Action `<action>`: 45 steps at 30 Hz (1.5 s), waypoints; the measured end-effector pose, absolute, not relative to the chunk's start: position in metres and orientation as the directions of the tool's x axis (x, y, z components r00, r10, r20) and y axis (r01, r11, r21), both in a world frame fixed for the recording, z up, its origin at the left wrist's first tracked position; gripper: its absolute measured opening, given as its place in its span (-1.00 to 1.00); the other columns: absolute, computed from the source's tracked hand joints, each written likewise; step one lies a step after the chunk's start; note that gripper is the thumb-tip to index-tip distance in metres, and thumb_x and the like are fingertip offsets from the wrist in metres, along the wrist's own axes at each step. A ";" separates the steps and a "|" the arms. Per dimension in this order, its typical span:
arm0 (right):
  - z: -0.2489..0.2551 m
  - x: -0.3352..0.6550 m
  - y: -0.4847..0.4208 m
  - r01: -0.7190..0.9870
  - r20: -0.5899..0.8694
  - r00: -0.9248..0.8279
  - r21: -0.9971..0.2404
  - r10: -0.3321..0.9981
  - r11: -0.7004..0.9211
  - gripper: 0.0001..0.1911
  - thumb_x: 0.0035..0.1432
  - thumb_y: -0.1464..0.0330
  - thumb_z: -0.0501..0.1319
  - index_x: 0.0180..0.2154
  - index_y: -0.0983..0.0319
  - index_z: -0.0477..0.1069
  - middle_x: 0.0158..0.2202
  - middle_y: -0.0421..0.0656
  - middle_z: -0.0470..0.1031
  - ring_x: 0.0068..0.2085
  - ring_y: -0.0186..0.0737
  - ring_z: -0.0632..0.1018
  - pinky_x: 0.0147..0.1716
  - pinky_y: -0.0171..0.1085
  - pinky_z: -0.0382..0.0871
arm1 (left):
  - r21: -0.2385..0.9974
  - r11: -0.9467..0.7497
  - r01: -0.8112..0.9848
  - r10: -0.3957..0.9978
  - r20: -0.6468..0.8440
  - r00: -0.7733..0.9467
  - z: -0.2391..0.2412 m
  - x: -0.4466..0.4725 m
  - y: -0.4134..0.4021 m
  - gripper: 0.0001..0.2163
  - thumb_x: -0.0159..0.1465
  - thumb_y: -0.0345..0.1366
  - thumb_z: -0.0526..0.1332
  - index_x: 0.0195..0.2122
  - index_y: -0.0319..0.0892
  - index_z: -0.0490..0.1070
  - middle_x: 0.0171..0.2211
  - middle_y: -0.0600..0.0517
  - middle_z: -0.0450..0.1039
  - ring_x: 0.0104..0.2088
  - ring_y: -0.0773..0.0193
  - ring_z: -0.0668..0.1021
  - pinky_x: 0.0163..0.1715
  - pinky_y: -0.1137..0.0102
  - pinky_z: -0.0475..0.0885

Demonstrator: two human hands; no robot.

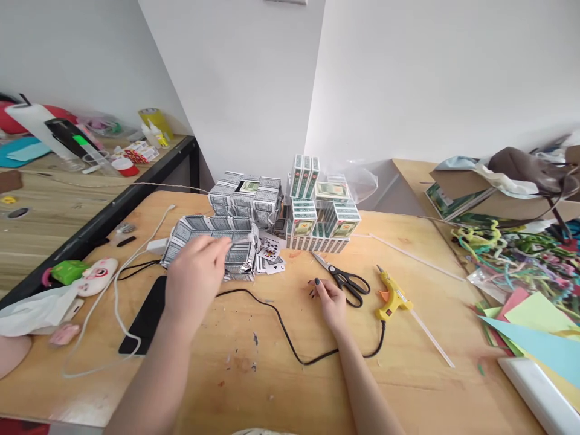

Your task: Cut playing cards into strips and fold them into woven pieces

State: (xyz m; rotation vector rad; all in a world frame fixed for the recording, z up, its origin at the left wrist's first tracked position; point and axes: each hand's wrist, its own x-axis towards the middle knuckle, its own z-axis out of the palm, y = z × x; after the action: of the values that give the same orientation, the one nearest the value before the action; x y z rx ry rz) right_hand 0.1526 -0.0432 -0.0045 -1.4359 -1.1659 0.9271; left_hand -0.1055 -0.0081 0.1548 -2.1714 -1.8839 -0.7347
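Observation:
My left hand (196,279) is raised over a tray-like piece built of folded playing cards (185,232), its fingers pinched together. Whatever the pinch holds, if anything, is too small to make out. On the table lies my right hand (331,302), fingers curled in and nothing visible in them. Black-handled scissors (348,283) are just beside it, and a yellow hot glue gun (390,296) lies further right. Loose playing cards (273,243) sit at the tray's right end. Behind the tray stands a second folded-card structure (267,196).
Stacked card boxes (301,220) stand at the back. The glue gun's black cord (290,341) crosses the table. A phone (147,320), white cable (115,290) and tissues (40,311) lie left; pipe cleaners (521,260), coloured paper (544,338) and a white case (537,386) lie right.

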 end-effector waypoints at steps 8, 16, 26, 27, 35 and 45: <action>-0.009 0.150 -0.045 0.250 0.061 0.226 -0.968 0.972 0.002 -0.59 0.10 0.11 0.06 -0.41 0.32 0.47 -0.55 -0.11 0.47 -0.53 -0.25 0.46 -0.51 -0.29 0.36 | 0.149 -0.008 0.989 0.909 0.414 -0.055 0.154 -0.134 0.014 -0.70 0.17 -0.29 0.07 -0.07 -0.13 0.36 -0.28 -0.02 0.47 -0.33 0.17 0.47 -0.35 0.37 0.30; -0.011 0.145 -0.032 0.248 0.030 0.219 -0.968 0.975 -0.026 -0.61 0.05 0.13 0.11 -0.29 0.32 0.46 -0.49 -0.09 0.51 -0.57 -0.27 0.45 -0.58 -0.31 0.35 | 0.361 -0.117 0.925 0.925 0.378 -0.031 0.136 -0.103 -0.034 -0.63 0.22 -0.19 0.00 -0.68 -0.16 0.35 -0.64 0.05 0.41 -0.55 0.33 0.44 -0.51 0.46 0.22; 0.022 0.117 0.039 0.724 0.272 0.043 -0.672 0.961 0.158 -0.72 0.12 0.30 0.03 -0.23 0.14 0.48 -0.56 -0.16 0.53 -0.51 -0.19 0.52 -0.45 -0.31 0.30 | 0.508 -0.252 0.824 0.958 0.008 0.288 0.080 -0.042 -0.087 -0.60 0.25 -0.32 -0.13 -0.72 -0.18 0.21 -0.65 0.03 0.35 -0.61 0.38 0.40 -0.56 0.47 0.19; 0.025 0.111 0.045 0.771 0.260 -0.005 -0.614 0.966 0.169 -0.72 0.12 0.33 0.04 -0.19 0.13 0.47 -0.57 -0.16 0.53 -0.51 -0.17 0.52 -0.47 -0.31 0.29 | 0.510 -0.254 0.822 0.953 -0.015 0.303 0.077 -0.040 -0.090 -0.60 0.25 -0.31 -0.13 -0.72 -0.18 0.21 -0.65 0.04 0.34 -0.61 0.38 0.39 -0.56 0.47 0.18; 0.046 0.084 0.067 0.940 0.022 -0.131 -0.315 0.991 0.131 -0.69 0.17 0.32 -0.01 -0.06 0.16 0.33 -0.41 -0.06 0.55 -0.37 -0.11 0.54 -0.44 -0.29 0.27 | 0.507 -0.234 0.830 0.944 -0.086 0.319 0.071 -0.047 -0.078 -0.60 0.28 -0.25 -0.14 -0.68 -0.19 0.20 -0.63 0.05 0.33 -0.59 0.38 0.38 -0.56 0.45 0.11; 0.040 0.086 0.063 0.941 -0.010 0.002 -0.340 1.000 -0.005 -0.73 0.20 0.25 0.00 -0.24 0.19 0.42 -0.37 -0.07 0.55 -0.31 -0.14 0.54 -0.38 -0.32 0.24 | 0.594 -0.158 0.789 0.949 -0.129 0.287 0.067 -0.048 -0.071 -0.60 0.28 -0.22 -0.15 -0.65 -0.20 0.24 -0.56 0.02 0.36 -0.51 0.35 0.42 -0.47 0.48 0.19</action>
State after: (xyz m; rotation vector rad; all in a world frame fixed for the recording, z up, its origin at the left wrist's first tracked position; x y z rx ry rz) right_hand 0.0864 0.0627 0.0405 -2.0409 -2.0331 0.3664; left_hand -0.0480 -0.0705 0.0668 -2.9149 -2.2619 -0.5404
